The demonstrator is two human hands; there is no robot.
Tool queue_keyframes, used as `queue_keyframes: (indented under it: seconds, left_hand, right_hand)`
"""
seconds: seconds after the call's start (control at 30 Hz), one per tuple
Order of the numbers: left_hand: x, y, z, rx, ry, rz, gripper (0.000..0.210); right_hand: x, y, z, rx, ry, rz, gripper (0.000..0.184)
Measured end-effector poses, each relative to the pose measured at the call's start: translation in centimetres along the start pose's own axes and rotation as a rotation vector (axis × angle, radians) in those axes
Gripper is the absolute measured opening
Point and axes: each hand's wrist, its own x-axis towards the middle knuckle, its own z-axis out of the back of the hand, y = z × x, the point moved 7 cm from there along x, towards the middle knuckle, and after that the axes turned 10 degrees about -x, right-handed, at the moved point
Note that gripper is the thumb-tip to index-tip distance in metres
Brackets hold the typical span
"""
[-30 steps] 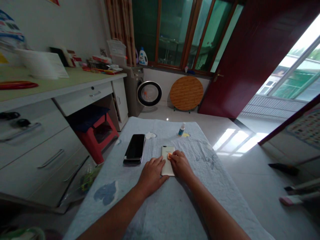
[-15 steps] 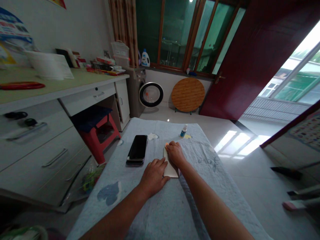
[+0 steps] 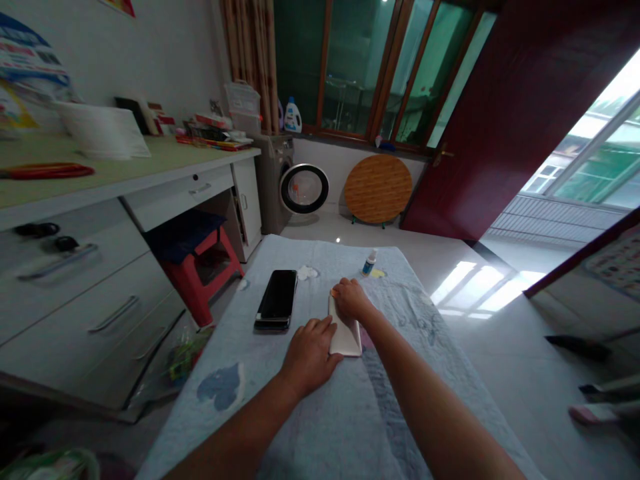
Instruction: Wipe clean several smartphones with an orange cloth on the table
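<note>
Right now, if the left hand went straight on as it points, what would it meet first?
The pale phone, whose left edge the left hand touches; past it, probably the right hand, though depth is unclear.

The phone [image 3: 347,341] is cream. Eight o'clock from it, the pale-blue cloth [image 3: 330,413] bears a slate-blue heart [image 3: 219,387].

passable: cloth [image 3: 313,299] between dark phone [image 3: 279,293] and pale phone [image 3: 345,339], beyond left hand [image 3: 310,350] | passable: cloth right of right hand [image 3: 353,300] | obstacle: small bottle [image 3: 369,263] just beyond right hand
</note>
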Motion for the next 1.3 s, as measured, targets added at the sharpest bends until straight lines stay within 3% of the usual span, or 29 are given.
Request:
queue_keyframes:
  seconds: [0.2, 0.3, 0.67, 0.77, 0.93, 1.1, 1.3]
  left_hand:
    - [0.0, -0.1, 0.0, -0.001, 0.001, 0.001, 0.056]
    - [0.0, -0.1, -0.1, -0.002, 0.014, -0.010, 0.055]
    - [0.2, 0.1, -0.1, 0.002, 0.025, -0.014, 0.054]
    - [0.1, 0.0, -0.1, -0.001, 0.012, -0.030, 0.055]
    - [0.0, 0.1, 0.0, -0.012, 0.010, 0.000, 0.054]
    - [-0.1, 0.0, 0.1, -0.015, 0.010, -0.003, 0.056]
    - [0.0, 0.1, 0.0, -0.017, 0.001, -0.032, 0.056]
  right_hand:
    - [-2.7, -3.5, -0.2, -0.031, 0.016, -0.065, 0.034]
    - [-2.9, -4.0, -0.3, -0.039, 0.021, -0.078, 0.033]
    - [0.4, 1.5, 0.2, -0.033, 0.022, 0.074, 0.027]
    - [0.4, 1.8, 0.4, -0.019, 0.019, 0.076, 0.028]
    - [-0.7, -0.8, 0.1, 0.012, 0.023, -0.014, 0.031]
    - [-2.2, -4.0, -0.6, 0.063, 0.019, -0.195, 0.031]
    - [-4.3, -5.0, -1.5, 0.161, 0.007, -0.409, 0.032]
